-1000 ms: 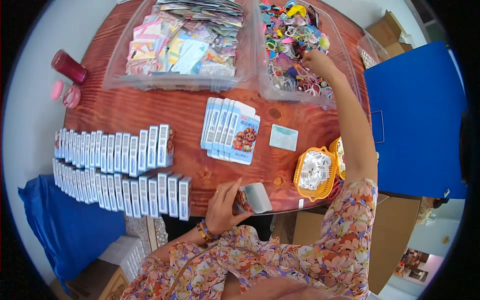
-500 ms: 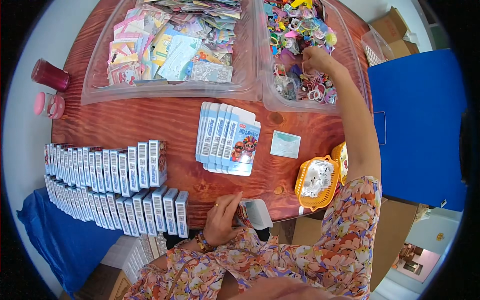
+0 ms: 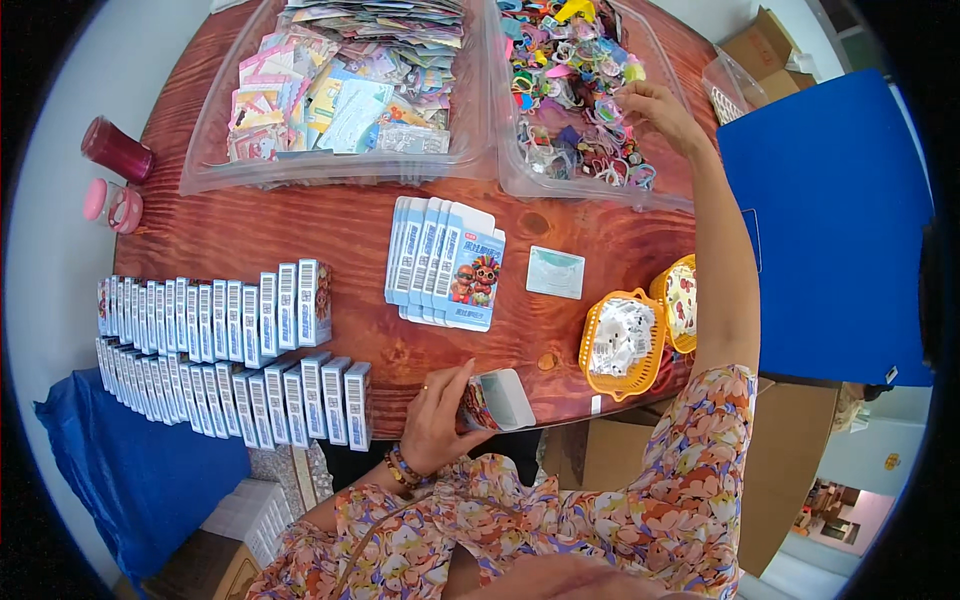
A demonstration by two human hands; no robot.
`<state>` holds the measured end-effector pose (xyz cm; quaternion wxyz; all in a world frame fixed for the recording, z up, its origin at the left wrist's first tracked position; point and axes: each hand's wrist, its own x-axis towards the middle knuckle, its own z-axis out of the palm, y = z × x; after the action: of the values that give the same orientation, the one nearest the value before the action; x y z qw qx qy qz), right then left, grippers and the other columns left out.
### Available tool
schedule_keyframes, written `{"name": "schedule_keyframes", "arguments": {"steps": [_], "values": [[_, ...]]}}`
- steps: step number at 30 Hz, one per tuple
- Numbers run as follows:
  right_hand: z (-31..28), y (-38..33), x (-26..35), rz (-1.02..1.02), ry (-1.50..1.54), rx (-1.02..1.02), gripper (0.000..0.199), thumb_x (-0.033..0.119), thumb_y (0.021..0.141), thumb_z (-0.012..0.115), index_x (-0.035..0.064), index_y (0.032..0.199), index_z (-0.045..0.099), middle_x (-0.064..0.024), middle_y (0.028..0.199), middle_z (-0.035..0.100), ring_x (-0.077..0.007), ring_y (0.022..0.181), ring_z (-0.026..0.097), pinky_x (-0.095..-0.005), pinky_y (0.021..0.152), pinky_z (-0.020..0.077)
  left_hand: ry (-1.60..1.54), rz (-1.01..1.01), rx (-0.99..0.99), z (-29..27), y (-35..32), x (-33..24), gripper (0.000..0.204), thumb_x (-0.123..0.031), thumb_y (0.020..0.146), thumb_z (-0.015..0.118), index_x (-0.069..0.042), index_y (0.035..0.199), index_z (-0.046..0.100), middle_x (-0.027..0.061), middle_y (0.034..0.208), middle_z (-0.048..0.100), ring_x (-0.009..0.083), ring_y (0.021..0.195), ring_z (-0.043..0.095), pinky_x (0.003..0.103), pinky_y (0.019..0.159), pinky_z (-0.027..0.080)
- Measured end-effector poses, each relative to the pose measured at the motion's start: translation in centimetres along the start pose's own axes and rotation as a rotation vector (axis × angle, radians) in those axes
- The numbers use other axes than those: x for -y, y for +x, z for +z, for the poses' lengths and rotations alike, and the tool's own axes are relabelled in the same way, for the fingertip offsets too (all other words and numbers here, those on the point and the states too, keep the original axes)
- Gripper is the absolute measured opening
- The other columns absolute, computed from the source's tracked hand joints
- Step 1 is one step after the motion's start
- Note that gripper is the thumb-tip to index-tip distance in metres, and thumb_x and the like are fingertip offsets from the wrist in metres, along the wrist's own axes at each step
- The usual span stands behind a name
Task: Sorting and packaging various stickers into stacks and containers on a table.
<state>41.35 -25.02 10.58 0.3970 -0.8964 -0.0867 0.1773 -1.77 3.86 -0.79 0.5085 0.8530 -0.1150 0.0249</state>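
Note:
At the table's near edge my left hand [image 3: 435,420] grips a small cardboard box [image 3: 512,403] by its side; the box's open end faces right. My right hand [image 3: 655,110] reaches far out over the right plastic bin [image 3: 655,198], which holds a jumble of colourful small trinkets [image 3: 575,90]. Its fingertips are pinched together at the trinkets' right side, but what lies between them is too small to make out. Ahead of my left hand lies a fanned stack of flat blue-and-white boxes [image 3: 445,262]. A pale green-and-white card packet [image 3: 556,273] rests to their right.
Two rows of filled-out boxes [image 3: 300,310] stand at the left. A left plastic bin [image 3: 215,177] holds cards and packets. Orange baskets [image 3: 622,345] of small packets sit at the right edge. Two jars [image 3: 118,150] stand far left; a blue panel [image 3: 830,230] is at the right.
My right hand has lifted out from among the trinkets and drawn slightly right. The left hand still holds the box, its opening now tilted more into view. The whole view has shifted slightly.

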Motion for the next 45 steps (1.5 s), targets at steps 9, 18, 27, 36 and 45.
{"name": "schedule_keyframes", "arguments": {"steps": [9,18,27,36,45], "values": [[1.3,4.5,-1.1,0.035,-0.051,0.124,0.016,0.024,0.094,0.064,0.0086,0.090,0.066,0.0043,0.069,0.059,-0.0059,0.059,0.056,-0.0233,0.050,0.0438,-0.062,-0.028,0.047,-0.1,-0.3,0.9,0.103,-0.017,0.059,0.092,0.001,0.146,0.041,0.0199,0.129,0.053,0.0379,0.116,0.055,0.045,0.093,0.050],[3.7,4.3,1.3,-0.002,-0.137,0.338,0.016,0.018,0.090,0.064,0.0055,0.083,0.072,0.0032,0.067,0.061,-0.0044,0.055,0.051,-0.0222,0.049,0.0423,-0.122,-0.043,0.063,-0.3,-0.2,1.1,0.104,-0.021,0.057,0.093,0.002,0.145,0.044,0.0198,0.128,0.054,0.0376,0.116,0.056,0.046,0.092,0.050],[7.4,3.5,0.6,-0.037,-0.287,0.478,0.021,0.013,0.086,0.061,-0.0002,0.096,0.074,0.0007,0.072,0.064,-0.0065,0.061,0.055,-0.0234,0.049,0.0467,-0.130,-0.051,0.051,-0.2,0.0,1.3,0.097,-0.024,0.059,0.093,0.003,0.141,0.049,0.0198,0.127,0.057,0.0367,0.115,0.058,0.045,0.090,0.052],[9.4,4.4,0.4,-0.289,-0.921,0.211,0.026,0.029,0.082,0.071,0.0104,0.099,0.071,-0.0154,0.088,0.073,-0.0356,0.086,0.070,-0.0442,0.077,0.0550,-0.115,-0.039,0.029,-0.1,0.3,1.5,0.095,-0.031,0.062,0.093,0.004,0.139,0.050,0.0214,0.125,0.057,0.0371,0.110,0.060,0.046,0.088,0.053],[9.6,3.1,1.8,-0.291,-0.887,0.248,0.022,0.020,0.080,0.066,0.0156,0.101,0.072,-0.0107,0.089,0.074,-0.0314,0.085,0.070,-0.0443,0.074,0.0547,-0.127,-0.043,0.022,-0.2,0.1,1.5,0.096,-0.028,0.061,0.093,0.005,0.139,0.049,0.0213,0.125,0.058,0.0370,0.111,0.060,0.045,0.088,0.053]]}}
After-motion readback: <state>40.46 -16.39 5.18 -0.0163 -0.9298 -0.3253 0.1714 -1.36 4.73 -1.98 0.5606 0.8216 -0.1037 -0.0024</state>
